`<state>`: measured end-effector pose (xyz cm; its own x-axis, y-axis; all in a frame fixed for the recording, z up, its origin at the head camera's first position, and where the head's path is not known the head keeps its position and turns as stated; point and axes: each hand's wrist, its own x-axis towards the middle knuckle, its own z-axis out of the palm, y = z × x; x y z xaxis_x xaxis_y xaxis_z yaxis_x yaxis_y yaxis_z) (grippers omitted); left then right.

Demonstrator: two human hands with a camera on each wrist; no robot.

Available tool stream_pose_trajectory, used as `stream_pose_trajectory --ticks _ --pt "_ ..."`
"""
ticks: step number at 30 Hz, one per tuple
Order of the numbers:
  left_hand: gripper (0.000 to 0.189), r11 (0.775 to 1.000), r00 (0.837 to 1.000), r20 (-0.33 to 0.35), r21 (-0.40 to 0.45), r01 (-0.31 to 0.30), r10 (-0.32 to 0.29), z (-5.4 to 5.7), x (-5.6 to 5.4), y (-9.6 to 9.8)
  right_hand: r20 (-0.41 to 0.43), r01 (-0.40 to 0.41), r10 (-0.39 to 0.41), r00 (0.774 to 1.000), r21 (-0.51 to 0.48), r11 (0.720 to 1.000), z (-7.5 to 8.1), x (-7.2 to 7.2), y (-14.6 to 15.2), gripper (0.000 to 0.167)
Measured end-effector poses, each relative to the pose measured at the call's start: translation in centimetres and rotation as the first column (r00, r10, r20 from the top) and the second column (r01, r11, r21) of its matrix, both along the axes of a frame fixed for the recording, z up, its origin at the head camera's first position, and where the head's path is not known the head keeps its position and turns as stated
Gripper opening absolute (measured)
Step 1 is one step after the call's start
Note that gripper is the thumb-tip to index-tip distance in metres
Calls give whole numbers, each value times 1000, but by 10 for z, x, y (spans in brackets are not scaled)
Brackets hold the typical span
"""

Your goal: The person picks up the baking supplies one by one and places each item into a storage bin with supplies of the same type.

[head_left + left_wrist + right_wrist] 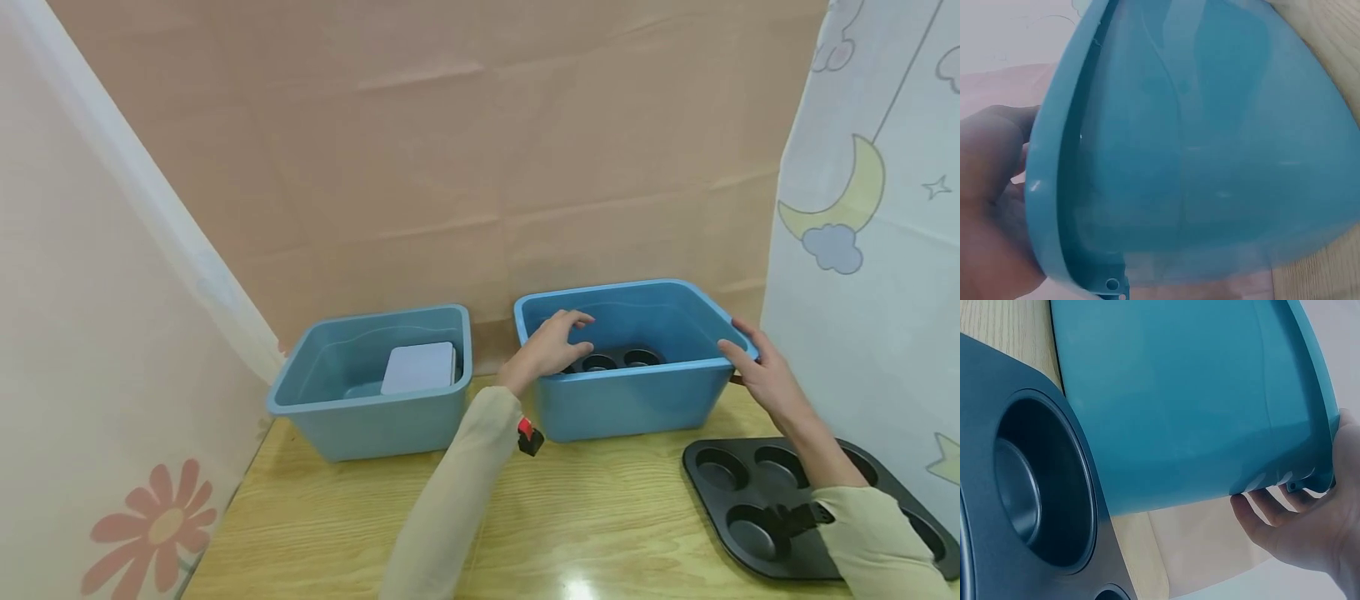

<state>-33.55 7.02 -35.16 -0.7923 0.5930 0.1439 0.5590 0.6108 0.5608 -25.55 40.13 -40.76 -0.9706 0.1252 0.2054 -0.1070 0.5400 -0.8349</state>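
Observation:
A blue plastic bin (626, 400) stands at the back right, and a dark muffin pan (619, 359) with round cups lies inside it. My left hand (551, 344) reaches over the bin's front left corner, thumb and fingers spread apart with nothing between them. From the left wrist, that hand shows beside the bin's rim (1044, 181). My right hand (767, 375) holds the bin's right end, its thumb over the rim and its fingers against the outer wall. In the right wrist view those fingers (1266, 515) touch the wall below the rim.
A second, greyer blue bin (375, 429) on the left contains a pale flat-topped box (420, 367). Another dark muffin pan (738, 521) lies on the wooden table (600, 517) at the right, under my right forearm. Patterned cloth (862, 333) hangs close along the right side.

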Motion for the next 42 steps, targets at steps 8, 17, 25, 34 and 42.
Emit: stream_pose_trajectory --ticks 8,17,25,34,42 --pt "36 979 1000 -13 201 -26 29 1 8 -18 1 -17 17 1000 3 1000 -1 -1 -1 73" --pt "33 902 999 16 429 -41 38 7 24 -45 32 -86 85 996 43 995 5 1 4 72" --pt "29 870 1000 -3 493 17 -17 3 40 -41 26 -118 117 993 33 993 6 0 8 72" --pt "19 860 992 43 505 80 -118 -10 59 -45 41 -120 118 992 41 992 2 6 12 71" --pt "19 842 969 -21 489 225 -247 -25 69 -38 42 -121 119 992 47 992 10 2 16 71"
